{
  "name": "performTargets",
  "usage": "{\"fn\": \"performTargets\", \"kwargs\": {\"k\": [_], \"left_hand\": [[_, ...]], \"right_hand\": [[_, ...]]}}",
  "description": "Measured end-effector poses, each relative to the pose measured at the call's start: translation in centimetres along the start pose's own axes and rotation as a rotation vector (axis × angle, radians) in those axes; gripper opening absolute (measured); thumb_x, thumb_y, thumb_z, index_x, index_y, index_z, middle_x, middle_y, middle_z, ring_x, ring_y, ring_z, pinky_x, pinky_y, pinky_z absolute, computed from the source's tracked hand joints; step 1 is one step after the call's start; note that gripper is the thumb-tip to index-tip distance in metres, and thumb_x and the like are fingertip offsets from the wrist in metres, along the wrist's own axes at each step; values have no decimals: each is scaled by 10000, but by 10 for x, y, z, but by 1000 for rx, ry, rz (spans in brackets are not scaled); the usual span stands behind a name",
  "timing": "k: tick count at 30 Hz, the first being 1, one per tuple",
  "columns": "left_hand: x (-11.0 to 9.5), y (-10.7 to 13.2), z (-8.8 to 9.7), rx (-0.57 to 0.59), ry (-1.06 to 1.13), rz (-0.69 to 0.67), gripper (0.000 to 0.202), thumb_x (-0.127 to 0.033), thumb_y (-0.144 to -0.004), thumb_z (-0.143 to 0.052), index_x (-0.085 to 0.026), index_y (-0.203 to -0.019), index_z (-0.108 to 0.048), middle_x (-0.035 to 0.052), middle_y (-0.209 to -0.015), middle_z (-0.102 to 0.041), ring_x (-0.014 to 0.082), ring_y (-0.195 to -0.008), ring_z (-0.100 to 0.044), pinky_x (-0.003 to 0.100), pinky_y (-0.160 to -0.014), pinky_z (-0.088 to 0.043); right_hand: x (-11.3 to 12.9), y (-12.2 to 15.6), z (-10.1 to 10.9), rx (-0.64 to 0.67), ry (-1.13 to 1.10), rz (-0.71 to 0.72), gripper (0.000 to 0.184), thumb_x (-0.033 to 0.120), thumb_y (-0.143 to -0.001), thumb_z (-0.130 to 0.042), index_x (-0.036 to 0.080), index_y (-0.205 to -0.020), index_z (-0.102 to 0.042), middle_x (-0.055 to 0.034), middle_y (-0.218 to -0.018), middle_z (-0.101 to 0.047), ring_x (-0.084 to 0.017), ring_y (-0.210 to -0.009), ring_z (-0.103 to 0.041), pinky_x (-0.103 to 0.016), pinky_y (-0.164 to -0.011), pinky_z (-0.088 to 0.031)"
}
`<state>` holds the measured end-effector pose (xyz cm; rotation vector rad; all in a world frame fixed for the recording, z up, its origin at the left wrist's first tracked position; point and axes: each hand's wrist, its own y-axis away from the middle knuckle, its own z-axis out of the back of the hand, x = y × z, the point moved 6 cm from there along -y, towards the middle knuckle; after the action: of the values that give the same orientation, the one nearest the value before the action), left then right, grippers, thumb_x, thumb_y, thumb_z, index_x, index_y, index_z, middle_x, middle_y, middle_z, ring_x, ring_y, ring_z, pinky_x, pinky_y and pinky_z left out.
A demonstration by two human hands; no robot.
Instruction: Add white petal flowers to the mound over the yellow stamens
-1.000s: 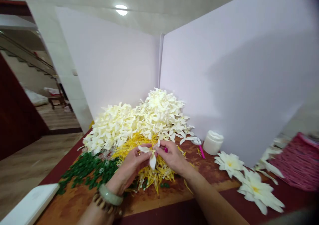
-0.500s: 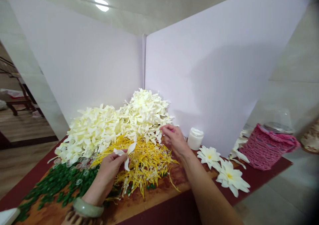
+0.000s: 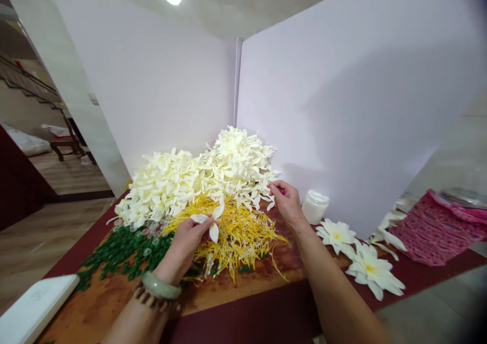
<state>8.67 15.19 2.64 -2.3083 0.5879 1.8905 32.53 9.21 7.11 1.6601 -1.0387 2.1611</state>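
Note:
My left hand (image 3: 185, 247) pinches a small bunch of white petals (image 3: 211, 222) above the edge of a heap of yellow stamen strands (image 3: 234, 237). My right hand (image 3: 287, 205) is at the heap's far right, beside the mound of white petals (image 3: 198, 176). Its fingers are shut on a small magenta item (image 3: 282, 192), mostly hidden by them. A pale green bangle (image 3: 161, 285) and a bead bracelet circle my left wrist. Green beads (image 3: 125, 250) lie left of the yellow heap, with small clear rings (image 3: 150, 230) along the mound's edge.
A white jar (image 3: 315, 207) stands right of my right hand, and two finished white flowers (image 3: 363, 258) lie beyond it. A pink woven basket (image 3: 437, 230) sits at far right. White panels (image 3: 342, 105) close the table's back, and a white board (image 3: 34, 303) lies front left.
My hands have moved apart. The right hand went from beside the left to the far right of the heap, while the left keeps the petals. The camera view has shifted.

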Motion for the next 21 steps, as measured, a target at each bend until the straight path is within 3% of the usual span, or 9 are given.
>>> {"fn": "performTargets", "kwargs": {"k": [3, 8, 13, 17, 21], "left_hand": [[-9, 0, 9, -65, -23, -57, 279, -307, -532, -717, -98, -674, -598, -9, -551, -582, 72, -471, -498, 174, -457, -398], [-20, -4, 31, -189, -113, -146, 267, -320, -562, -690, -132, -513, -507, -56, -377, -457, 50, -363, -388, 165, -369, -261], [-19, -3, 25, -126, -156, -148, 275, -342, -593, -666, -132, -495, -519, -40, -405, -482, 62, -387, -406, 186, -402, -287], [-11, -1, 11, -10, -166, -88, 262, -353, -627, -649, -116, -563, -558, -20, -493, -546, 58, -443, -456, 173, -442, -324], [-8, 0, 9, 7, -151, -67, 252, -340, -631, -660, -105, -606, -571, -5, -542, -581, 48, -458, -481, 157, -442, -338]], "right_hand": [[5, 5, -8, 50, 180, 82, 147, 288, -693, -515, 170, -635, -581, 5, -632, -547, -129, -621, -453, -241, -596, -330], [6, 11, -22, 150, 395, 164, 159, 223, -704, -466, 171, -631, -596, -5, -604, -565, -145, -612, -479, -255, -618, -330], [-6, 9, -23, 221, 540, 158, 163, 166, -671, -443, 165, -615, -596, -7, -606, -573, -137, -607, -483, -242, -595, -328], [-22, 9, -22, 378, 622, 75, 137, 137, -606, -482, 163, -500, -563, 12, -509, -541, -110, -508, -457, -217, -489, -297], [-33, 13, -21, 491, 696, 2, 135, 107, -561, -518, 168, -445, -550, 20, -458, -526, -95, -441, -433, -214, -432, -259]]}}
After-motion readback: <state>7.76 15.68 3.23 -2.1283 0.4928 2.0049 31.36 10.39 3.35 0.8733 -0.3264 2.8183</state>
